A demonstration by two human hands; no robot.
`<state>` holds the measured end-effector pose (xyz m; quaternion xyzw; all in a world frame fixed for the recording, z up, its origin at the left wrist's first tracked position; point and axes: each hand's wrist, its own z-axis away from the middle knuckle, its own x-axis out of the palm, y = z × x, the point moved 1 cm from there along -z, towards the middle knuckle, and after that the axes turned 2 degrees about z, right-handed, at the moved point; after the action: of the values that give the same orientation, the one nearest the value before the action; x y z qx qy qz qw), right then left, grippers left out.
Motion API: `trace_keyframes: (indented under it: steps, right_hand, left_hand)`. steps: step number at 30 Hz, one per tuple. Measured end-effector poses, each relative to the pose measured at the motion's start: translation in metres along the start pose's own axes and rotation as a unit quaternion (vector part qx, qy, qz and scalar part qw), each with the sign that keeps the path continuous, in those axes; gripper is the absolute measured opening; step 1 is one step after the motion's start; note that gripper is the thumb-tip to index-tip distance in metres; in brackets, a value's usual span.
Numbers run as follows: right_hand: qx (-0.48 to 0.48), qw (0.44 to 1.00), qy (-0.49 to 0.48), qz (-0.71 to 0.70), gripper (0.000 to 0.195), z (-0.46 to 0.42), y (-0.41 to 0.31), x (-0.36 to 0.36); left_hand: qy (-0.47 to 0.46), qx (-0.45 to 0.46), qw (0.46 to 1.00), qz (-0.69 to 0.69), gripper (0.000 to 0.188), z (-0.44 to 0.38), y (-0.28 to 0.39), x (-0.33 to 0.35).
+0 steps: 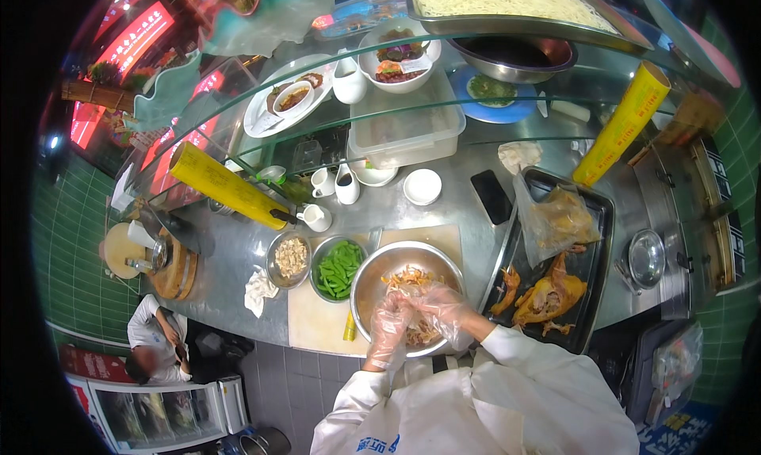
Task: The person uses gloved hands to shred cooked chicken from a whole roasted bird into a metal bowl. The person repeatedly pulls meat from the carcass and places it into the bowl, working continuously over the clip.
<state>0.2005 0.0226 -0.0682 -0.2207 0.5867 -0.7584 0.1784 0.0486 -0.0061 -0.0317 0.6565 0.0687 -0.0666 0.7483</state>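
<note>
Both hands wear clear plastic gloves and meet over a large steel mixing bowl. My left hand and my right hand have bent fingers close together on shredded meat, some of which lies in the bowl below them. What sits between the fingertips is hidden by the gloves. The bowl stands on a pale cutting board. Left of it are a steel bowl of green pods and a smaller steel bowl of light chopped pieces. On the right, a dark tray holds a partly stripped cooked chicken and a bagged one.
A black phone and a white dish lie beyond the bowl. A crumpled white cloth is at the left. Glass shelves with plated food cross above the counter, between two yellow tubes. A seated person is at lower left.
</note>
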Motion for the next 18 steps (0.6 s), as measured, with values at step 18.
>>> trace_keyframes:
  steps: [18]
  right_hand:
    - [-0.103,0.98,0.064,0.16,0.016,-0.014,0.04,-0.006]
  left_hand:
    - [0.023,-0.037,0.987,-0.155,0.012,0.005,-0.014,-0.032]
